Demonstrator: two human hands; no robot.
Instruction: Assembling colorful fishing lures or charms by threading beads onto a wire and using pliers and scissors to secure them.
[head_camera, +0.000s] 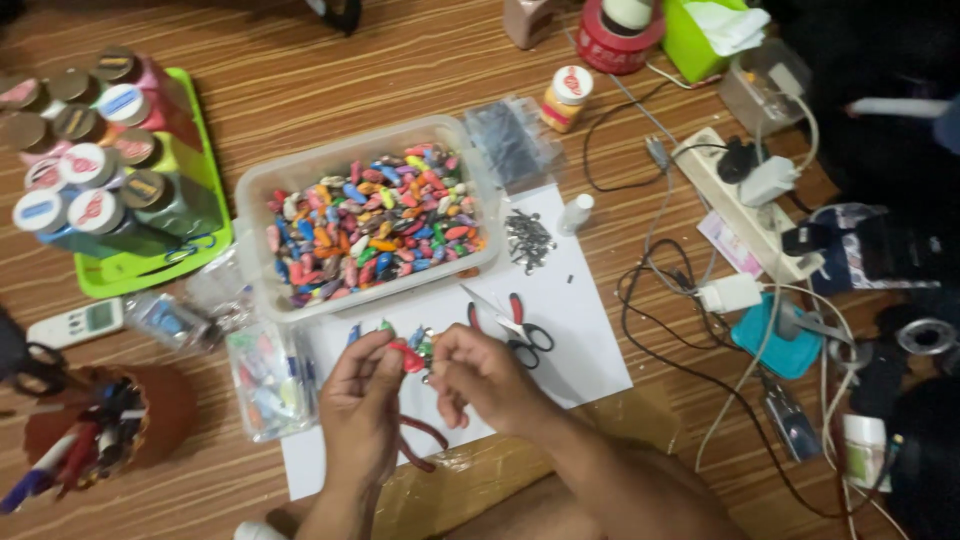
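Wood-grain flooring (330, 60) streaked in brown fills the view, crowded with craft supplies. Largest on it is a white paper sheet (580, 330) spread beneath the work. At its upper edge stands a clear plastic tub (262, 200) heaped with small multicoloured beads in red, blue, orange, yellow and pink. To the far left, a green tray (205, 130) carries capped paint bottles, and along the right a white power strip (735, 215) sits among tangled cables. A brown pot of pens (165, 410) stands at lower left. Red-handled scissors (520, 325) lie on the paper just right of the hands, and a little heap of dark metal findings (527, 238) lies above them.

Both hands meet over the paper's near edge. The left hand (360, 400) pinches a small red bead (408, 356), glossy and drop-shaped, between thumb and fingertips; a dark red cord (420, 440) loops down below that hand's wrist. The right hand (485, 375) is curled, fingertips drawn together right against the bead, apparently nipping something tiny and metallic, too small to tell for sure. A few loose coloured beads (385, 327) lie on the paper just beyond the knuckles.
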